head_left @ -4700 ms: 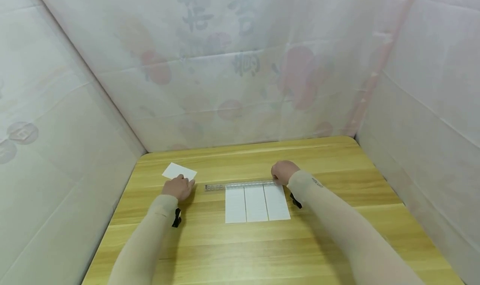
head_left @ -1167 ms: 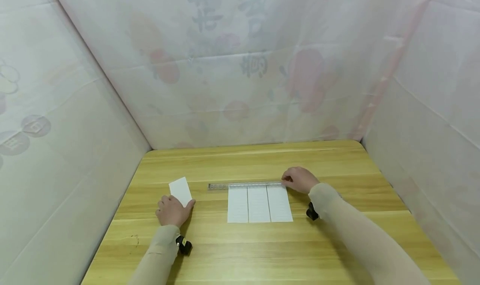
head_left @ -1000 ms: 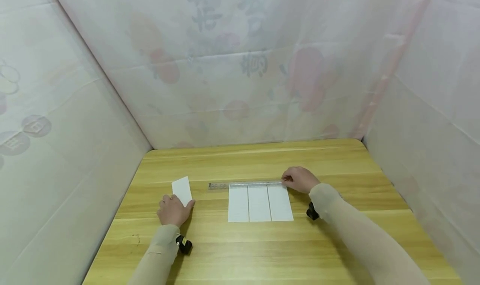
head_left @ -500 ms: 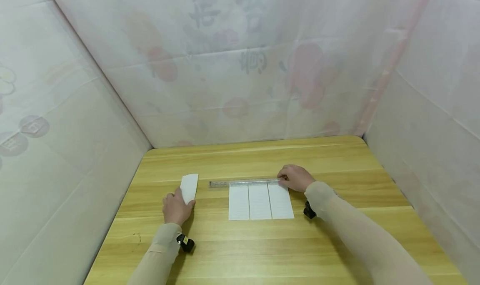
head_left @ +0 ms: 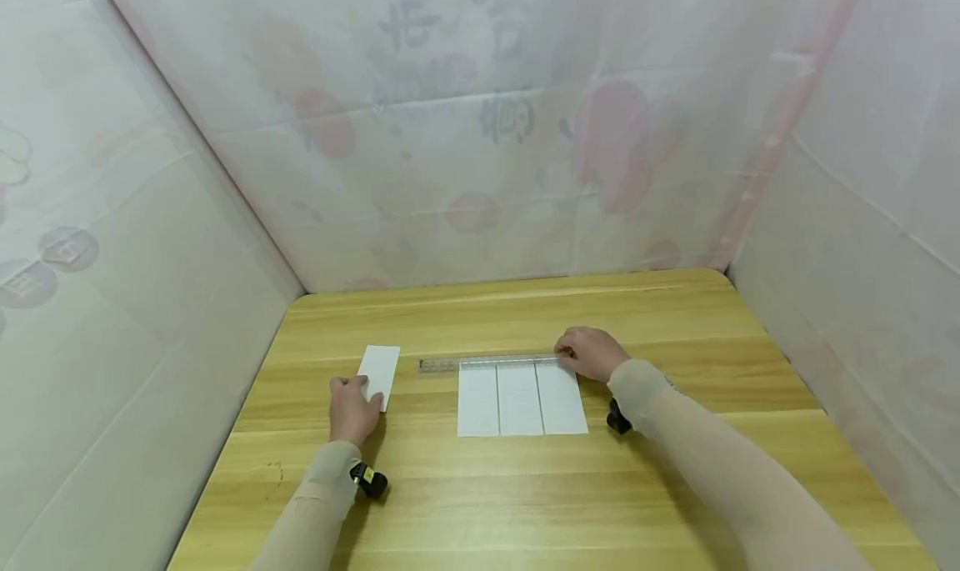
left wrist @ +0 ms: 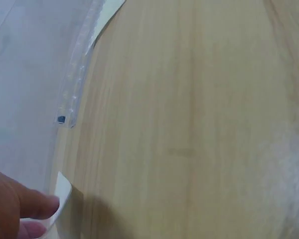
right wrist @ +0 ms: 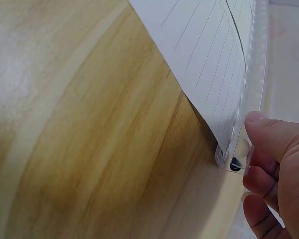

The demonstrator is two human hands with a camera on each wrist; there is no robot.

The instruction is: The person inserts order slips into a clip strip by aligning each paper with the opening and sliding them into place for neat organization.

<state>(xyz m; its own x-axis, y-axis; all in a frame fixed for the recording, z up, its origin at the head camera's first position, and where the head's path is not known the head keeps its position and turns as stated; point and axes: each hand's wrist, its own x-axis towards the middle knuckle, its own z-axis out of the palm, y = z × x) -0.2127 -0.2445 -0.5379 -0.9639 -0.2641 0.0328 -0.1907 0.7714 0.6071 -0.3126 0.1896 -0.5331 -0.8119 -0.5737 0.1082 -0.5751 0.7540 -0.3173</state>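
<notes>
My left hand [head_left: 354,408] pinches a blank white slip of paper [head_left: 379,371] between thumb and fingers at the table's left. In the left wrist view the slip [left wrist: 63,191] curves up beside the thumb. A clear plastic ruler [head_left: 480,363] lies across the top edges of three white slips [head_left: 519,400] set side by side with narrow gaps. At the ruler's right end, my right hand [head_left: 592,354] grips it. The right wrist view shows the thumb against the ruler's edge [right wrist: 241,149], the other fingers curled below, and printed lines on the nearest slip [right wrist: 204,55].
The wooden table [head_left: 495,504] has pale printed cloth [head_left: 480,137] hanging behind it and along both sides. Black wrist cameras [head_left: 370,479] sit on both wrists.
My left hand has drawn its slip nearer and turned it from lying slantwise to nearly upright, then moved it slightly right. The right hand stays at the ruler's end, with only a slight shift.
</notes>
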